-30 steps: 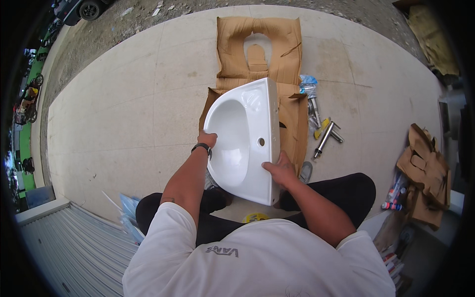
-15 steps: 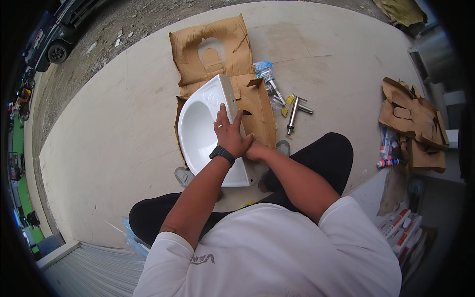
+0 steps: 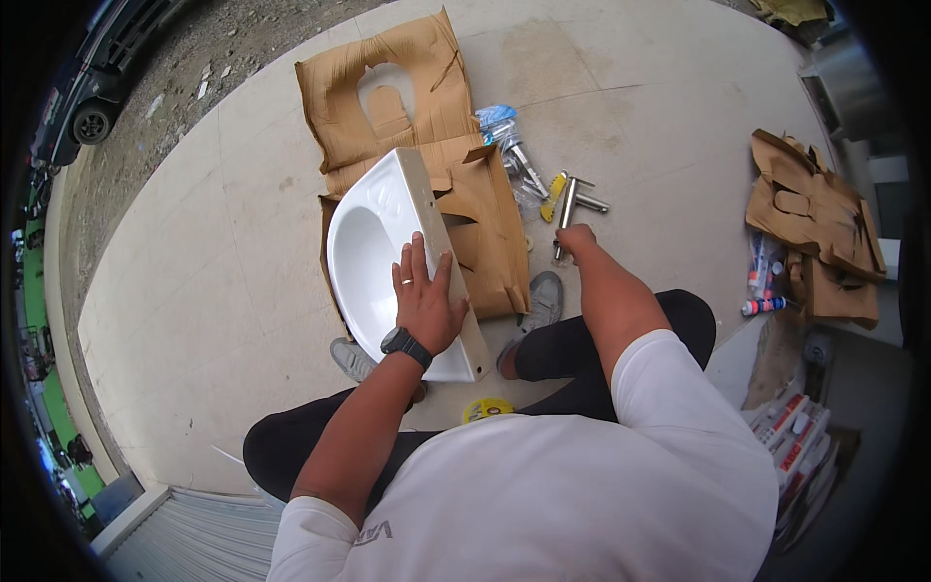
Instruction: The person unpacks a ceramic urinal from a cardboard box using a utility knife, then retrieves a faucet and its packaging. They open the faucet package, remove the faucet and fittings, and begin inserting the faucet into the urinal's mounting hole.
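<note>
A white ceramic washbasin (image 3: pixel 355 254) stands tilted on its side between my feet, on opened cardboard. My left hand (image 3: pixel 427 308) lies against it with fingers spread, near the edge between bowl and flat back. To the right, my right hand (image 3: pixel 579 242) has its fingers curled on the lower shaft of a chrome faucet (image 3: pixel 568 206) on the floor. The faucet's lower end shows past my fingers, and most of the fingertips are hidden. Beside it lie a yellow piece (image 3: pixel 553 197) and metal fittings in clear plastic (image 3: pixel 524 165).
The opened cardboard packaging (image 3: pixel 330 97) spreads behind the basin. More torn cardboard (image 3: pixel 810 213) and small tubes (image 3: pixel 764 306) lie at the right. A round yellow item (image 3: pixel 488 409) sits near my lap. A vehicle (image 3: pixel 92 121) stands on gravel at the far left.
My right hand has left the basin's back side and reached right to the faucet. My left hand stays on the basin, which has tipped slightly, showing more of its back face.
</note>
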A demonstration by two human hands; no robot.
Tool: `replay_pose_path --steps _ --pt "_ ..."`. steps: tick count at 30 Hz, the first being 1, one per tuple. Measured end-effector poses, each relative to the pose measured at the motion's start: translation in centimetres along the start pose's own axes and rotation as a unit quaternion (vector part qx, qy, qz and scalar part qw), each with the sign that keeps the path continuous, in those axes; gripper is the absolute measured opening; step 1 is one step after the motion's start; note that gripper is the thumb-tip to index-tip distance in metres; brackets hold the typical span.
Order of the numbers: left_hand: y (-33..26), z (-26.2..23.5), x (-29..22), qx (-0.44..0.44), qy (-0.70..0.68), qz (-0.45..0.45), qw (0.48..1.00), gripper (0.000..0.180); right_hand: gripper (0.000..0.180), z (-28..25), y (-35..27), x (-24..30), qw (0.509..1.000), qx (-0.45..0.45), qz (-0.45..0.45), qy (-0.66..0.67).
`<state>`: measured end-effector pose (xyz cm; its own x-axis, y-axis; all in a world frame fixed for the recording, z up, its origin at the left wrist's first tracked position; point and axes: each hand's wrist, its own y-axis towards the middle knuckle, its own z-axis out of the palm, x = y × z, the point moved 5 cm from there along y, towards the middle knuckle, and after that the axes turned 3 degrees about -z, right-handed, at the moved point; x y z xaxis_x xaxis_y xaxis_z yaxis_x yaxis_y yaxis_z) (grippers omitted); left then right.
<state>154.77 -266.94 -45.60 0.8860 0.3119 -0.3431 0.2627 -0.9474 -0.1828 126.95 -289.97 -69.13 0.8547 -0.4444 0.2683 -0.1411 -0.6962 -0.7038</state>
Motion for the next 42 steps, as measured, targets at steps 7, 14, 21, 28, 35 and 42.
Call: replay_pose_path --steps 7,14,21,28,35,42 --pt "0.2 -1.6 -0.5 0.042 -0.025 0.020 0.999 0.077 0.056 1.8 -0.6 0.0 0.994 -0.071 0.085 -0.013" --pt "0.3 -2.0 0.1 -0.003 -0.070 0.042 0.997 0.074 0.053 -0.5 -3.2 2.7 0.987 -0.118 0.068 0.084" --pt "-0.4 -3.7 0.5 -0.030 -0.205 0.035 0.978 0.072 0.050 -8.3 -12.4 8.8 0.991 -0.096 -0.082 -0.038" --pt "-0.5 -10.3 1.4 -0.055 -0.621 -0.097 0.776 0.099 0.047 -12.9 -35.3 14.4 0.892 0.089 -0.428 -0.115" --pt "-7.4 -18.2 0.4 0.070 -0.272 0.176 0.943 0.066 0.029 -13.6 -44.9 14.3 0.853 0.327 -0.405 -0.040" --pt "-11.0 -18.5 -2.8 -0.025 -0.024 0.185 0.982 0.042 0.045 -11.5 -45.7 18.2 0.828 0.330 -0.431 -0.142"
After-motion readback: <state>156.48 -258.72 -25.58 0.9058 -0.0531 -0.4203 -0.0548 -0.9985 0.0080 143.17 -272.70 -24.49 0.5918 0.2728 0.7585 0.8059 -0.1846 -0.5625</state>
